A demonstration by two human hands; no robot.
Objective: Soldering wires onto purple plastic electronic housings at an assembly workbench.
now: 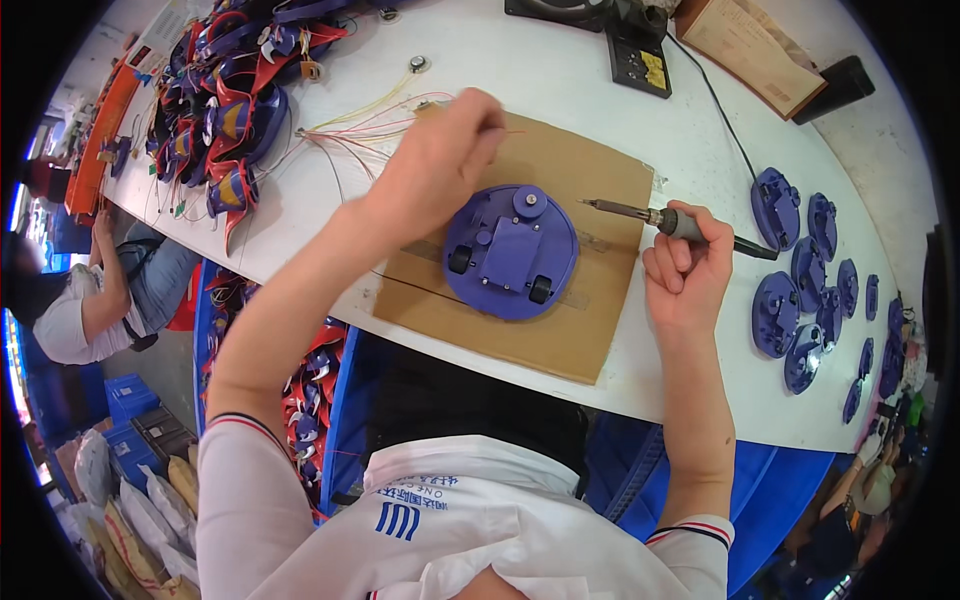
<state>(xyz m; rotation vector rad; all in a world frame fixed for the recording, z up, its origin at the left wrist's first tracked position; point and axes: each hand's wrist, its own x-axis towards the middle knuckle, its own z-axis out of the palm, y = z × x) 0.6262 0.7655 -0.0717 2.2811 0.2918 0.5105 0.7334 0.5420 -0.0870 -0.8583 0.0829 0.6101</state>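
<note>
A round purple plastic toy base (510, 255) with two small black wheels and a round metal-centred knob lies on a sheet of brown cardboard (560, 345). My right hand (688, 265), to the right of the base, is closed around the grip of a soldering iron (628, 210). The iron's tip points left and stays apart from the base. Above the base's upper left, my left hand (445, 155) is closed with its fingertips pressed together. Thin red and yellow wires (355, 135) spread beside it; what its fingers hold, if anything, is too small to tell.
Several purple bases (775, 315) stand on the white table (540, 60) at the right. Red and purple toy shells (235, 115) pile up at the left. A soldering stand (638, 60) and a cardboard box (745, 50) are at the back. A seated person (95, 290) is at far left.
</note>
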